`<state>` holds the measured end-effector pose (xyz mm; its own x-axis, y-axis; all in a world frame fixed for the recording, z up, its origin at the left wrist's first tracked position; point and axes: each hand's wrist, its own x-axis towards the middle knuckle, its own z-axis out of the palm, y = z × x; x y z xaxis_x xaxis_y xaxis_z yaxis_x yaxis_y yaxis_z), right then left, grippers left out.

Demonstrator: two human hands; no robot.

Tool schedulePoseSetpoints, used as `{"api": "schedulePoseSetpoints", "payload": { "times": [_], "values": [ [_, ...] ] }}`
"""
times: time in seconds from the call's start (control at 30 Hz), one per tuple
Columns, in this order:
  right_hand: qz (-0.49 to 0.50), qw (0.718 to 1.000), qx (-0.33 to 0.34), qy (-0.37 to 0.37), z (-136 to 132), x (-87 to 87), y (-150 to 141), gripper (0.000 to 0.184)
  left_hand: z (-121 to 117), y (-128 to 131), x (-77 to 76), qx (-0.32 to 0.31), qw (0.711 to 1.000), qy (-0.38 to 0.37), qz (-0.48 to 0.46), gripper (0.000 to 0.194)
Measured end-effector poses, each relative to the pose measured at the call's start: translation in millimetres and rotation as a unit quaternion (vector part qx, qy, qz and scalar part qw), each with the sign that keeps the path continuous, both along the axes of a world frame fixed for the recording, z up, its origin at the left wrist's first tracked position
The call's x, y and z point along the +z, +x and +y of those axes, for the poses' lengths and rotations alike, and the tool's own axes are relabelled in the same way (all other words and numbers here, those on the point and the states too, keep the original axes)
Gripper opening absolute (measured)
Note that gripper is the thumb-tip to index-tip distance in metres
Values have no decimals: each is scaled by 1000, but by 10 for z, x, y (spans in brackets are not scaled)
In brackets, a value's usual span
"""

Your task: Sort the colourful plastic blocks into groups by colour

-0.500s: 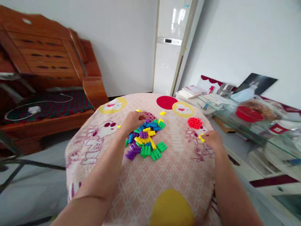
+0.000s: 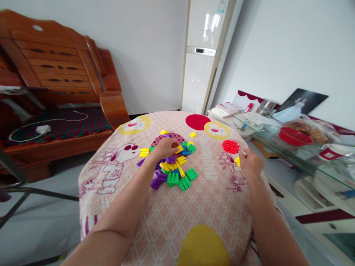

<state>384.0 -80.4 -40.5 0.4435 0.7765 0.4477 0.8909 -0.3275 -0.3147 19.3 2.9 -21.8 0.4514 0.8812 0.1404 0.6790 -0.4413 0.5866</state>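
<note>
"What's the place around you?"

"Pale walls [image 2: 149, 51], a carved wooden bench [image 2: 61, 70] off to my left, a tall white unit [image 2: 197, 83] in the corner and a cluttered glass shelf [image 2: 266, 131] on my right."

"And in front?"

"A round, cloth-covered worktop [image 2: 166, 229]. Near its middle lies my heap of blocks [image 2: 177, 162]: green, blue, purple and yellow, all jumbled."

"What are you holding?"

"My left hand [image 2: 165, 147] is over the heap, thumb and fingers pinched on a yellow block [image 2: 179, 149]. My right hand [image 2: 252, 162] is near the right edge, fingers curled beside another yellow block [image 2: 237, 161]; I can't tell whether they grip it."

"How far along?"

"Early, I'd judge. The red blocks [image 2: 230, 146] sit in a tight cluster of their own near my right hand, but the mixed heap is far bigger. One small yellow clump [image 2: 193, 135] lies apart, beyond the heap."
</note>
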Motion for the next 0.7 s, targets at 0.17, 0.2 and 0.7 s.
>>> {"api": "schedulePoseSetpoints", "payload": {
  "times": [0.17, 0.2, 0.7],
  "values": [
    [158, 948, 261, 88, -46, -81, -473, 34, -88, 251, -21, -82, 964, -119, -225, 33],
    [189, 931, 302, 75, -61, -118, -578, 33, -116, 319, -46, -91, 958, -133, -236, 34],
    [566, 739, 366, 15, -139, -250, -1060, 49, -407, 801, -296, -115, 925, -182, -314, 27]
  ]
}}
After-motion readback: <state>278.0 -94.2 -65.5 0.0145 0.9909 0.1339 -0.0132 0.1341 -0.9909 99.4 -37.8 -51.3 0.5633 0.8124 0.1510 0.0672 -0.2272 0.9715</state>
